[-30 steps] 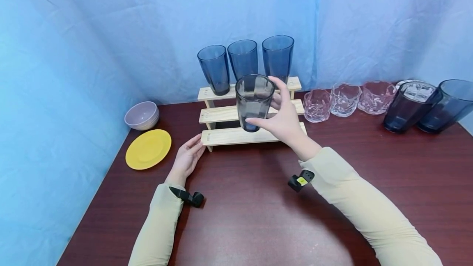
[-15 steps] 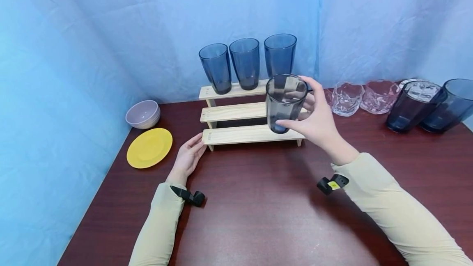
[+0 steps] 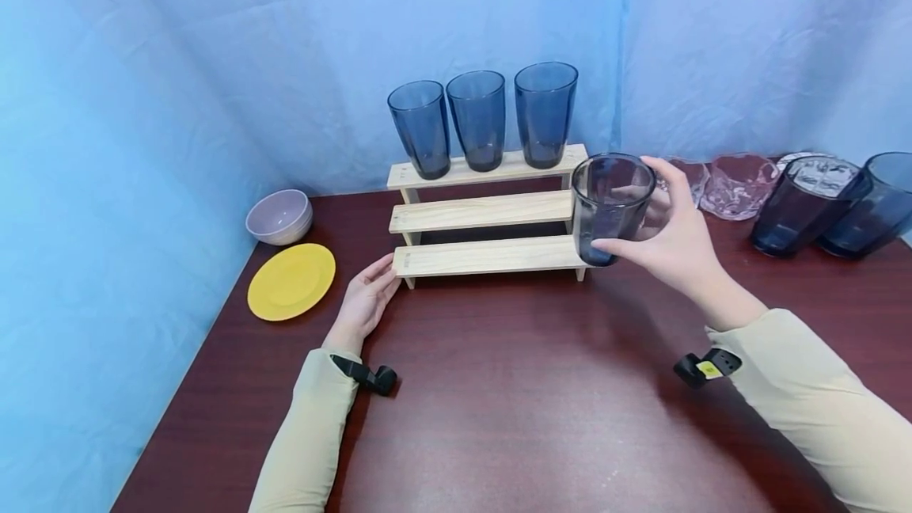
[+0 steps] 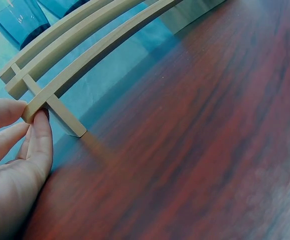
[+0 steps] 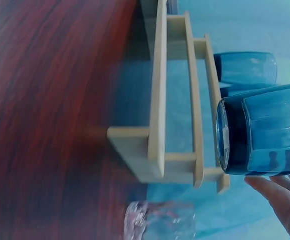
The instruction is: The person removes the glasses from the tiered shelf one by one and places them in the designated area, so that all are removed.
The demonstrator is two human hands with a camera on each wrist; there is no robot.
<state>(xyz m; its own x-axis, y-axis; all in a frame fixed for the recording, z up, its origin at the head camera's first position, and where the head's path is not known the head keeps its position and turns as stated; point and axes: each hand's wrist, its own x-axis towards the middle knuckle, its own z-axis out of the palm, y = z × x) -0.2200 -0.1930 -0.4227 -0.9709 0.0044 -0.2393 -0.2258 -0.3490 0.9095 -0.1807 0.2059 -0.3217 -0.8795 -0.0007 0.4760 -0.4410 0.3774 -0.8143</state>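
My right hand [image 3: 680, 248] grips a dark blue-tinted drinking glass [image 3: 606, 220] by its side, thumb in front and fingers behind. The glass is upright, mouth up, and overlaps the right end of a three-step wooden shelf rack [image 3: 492, 257] in the head view. In the right wrist view the glass's base [image 5: 225, 137] shows beside the rack's steps. At the rack's left end my left hand [image 3: 366, 303] pinches the lowest board between thumb and fingers, as the left wrist view shows at the board's corner [image 4: 35, 109]. Three similar blue glasses [image 3: 480, 121] stand on the top step.
A yellow plate [image 3: 290, 282] and a lilac bowl [image 3: 280, 216] sit on the dark red table [image 3: 492, 386] at left. Clear and pinkish tumblers [image 3: 739, 184] stand at right, partly behind my right hand. Beyond them are two more dark glasses [image 3: 791, 216]. Blue curtains [image 3: 342, 46] enclose the back and sides.
My right hand has carried the glass rightward from in front of the rack's middle to its right end, slightly lower. My left hand keeps its hold on the rack.
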